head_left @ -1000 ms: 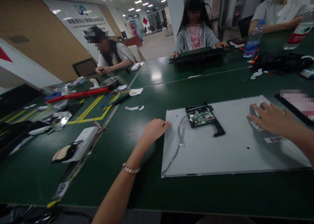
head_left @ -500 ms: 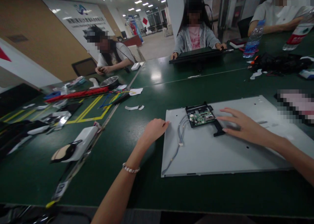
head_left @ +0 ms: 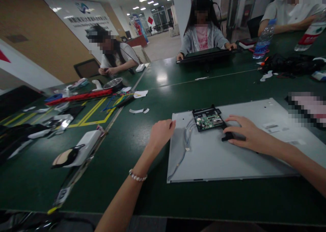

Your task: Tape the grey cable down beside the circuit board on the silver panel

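Note:
A flat grey metal panel point(head_left: 209, 164), like the back of a screen, lies on the green table. On its upper left part sits a black plastic frame with a green circuit board point(head_left: 211, 121). Thin grey cables point(head_left: 187, 137) run from the frame down the panel's left side. My left hand point(head_left: 163, 133) is at the panel's left edge, its fingers curled under and mostly hidden. My right hand point(head_left: 244, 133) reaches over the panel with fingers and thumb apart, around the black arm point(head_left: 227, 136) of the frame. I cannot tell whether it touches the arm.
Across the table a person holds a black flat screen point(head_left: 207, 58). Two other people sit farther off. A water bottle point(head_left: 263, 40) and black cables point(head_left: 292, 64) are at the right. A white box point(head_left: 88, 145) and a red strip point(head_left: 78, 97) lie at the left.
My right hand has moved a little, its thumb and fingers now lying closer about the black arm. White labels show on the panel behind it. My left hand stays at the edge.

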Available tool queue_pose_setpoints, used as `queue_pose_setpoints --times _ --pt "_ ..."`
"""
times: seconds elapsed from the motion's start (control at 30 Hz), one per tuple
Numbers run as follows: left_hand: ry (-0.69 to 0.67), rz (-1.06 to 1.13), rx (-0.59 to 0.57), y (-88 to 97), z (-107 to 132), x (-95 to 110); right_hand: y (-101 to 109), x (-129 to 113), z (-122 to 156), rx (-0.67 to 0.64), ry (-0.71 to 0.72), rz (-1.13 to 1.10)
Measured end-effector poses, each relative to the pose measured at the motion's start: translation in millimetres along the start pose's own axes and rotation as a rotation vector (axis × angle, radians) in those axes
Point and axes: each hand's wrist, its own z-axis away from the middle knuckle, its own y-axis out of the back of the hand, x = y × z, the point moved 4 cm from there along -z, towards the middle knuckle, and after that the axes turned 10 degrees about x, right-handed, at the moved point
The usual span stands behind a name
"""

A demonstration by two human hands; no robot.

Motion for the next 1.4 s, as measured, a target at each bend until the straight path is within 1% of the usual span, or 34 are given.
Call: queue_pose_setpoints --times 0.03,0.1,0.17,0.23,0.3,0.4,0.5,0.57,0.63,0.73,0.8,0.9,1.07,1.17,1.27,1.4 --pt "-0.016 0.071 0.052 1.2 1.4 5.0 0.9 -1.5 0.4 -0.003 0.002 -0.004" --pt "-0.097 0.262 0.127 1.7 5.0 17.3 2.5 -3.4 1.4 -0.018 -0.001 -0.013" --pt "-0.21 0.451 0.146 1.0 9.0 31.5 3.5 -3.9 2.2 -0.034 -0.015 -0.02" --pt "-0.301 0.571 0.119 -0.4 11.5 45.4 4.2 -3.8 2.4 -0.046 -0.031 -0.031" --pt "-0.35 0.639 0.064 -2.9 11.1 58.1 5.3 -4.4 2.0 -0.044 -0.036 -0.05" --pt "-0.368 0.714 -0.019 -9.2 5.6 73.7 8.1 -6.9 1.6 -0.039 -0.03 -0.076" --pt "-0.369 0.778 -0.056 -16.2 -1.4 83.8 12.3 -8.6 1.9 -0.042 -0.023 -0.097" --pt "-0.356 0.821 -0.068 -19.0 -4.3 87.5 15.7 -7.1 1.8 -0.029 -0.015 -0.117" --pt "-0.335 0.861 -0.077 -19.7 -5.0 89.8 19.6 -1.2 1.1 0.01 -0.03 -0.136" --pt "-0.316 0.9 -0.097 -18.5 -1.7 92.9 24.3 14.8 1.2 0.089 -0.116 -0.147" --pt "-0.318 0.917 -0.112 -18.0 2.0 94.9 24.4 26.2 2.7 0.108 -0.191 -0.16" --pt "-0.354 0.939 -0.123 -18.3 7.0 97.7 20.1 37.5 5.0 0.075 -0.23 -0.164" --pt "-0.384 0.934 -0.113 -21.0 8.2 97.0 13.0 46.2 -1.3 0.024 -0.142 -0.129" --pt "-0.393 0.933 -0.108 -21.9 7.5 96.3 12.4 51.0 -8.6 -0.018 -0.11 -0.138" --pt "-0.4 0.913 -0.09 -21.3 8.9 98.0 14.3 53.0 -13.9 -0.048 -0.117 -0.179" --pt "-0.393 0.87 -0.077 -19.0 12.4 101.6 16.3 49.9 -15.8 -0.062 -0.144 -0.214"
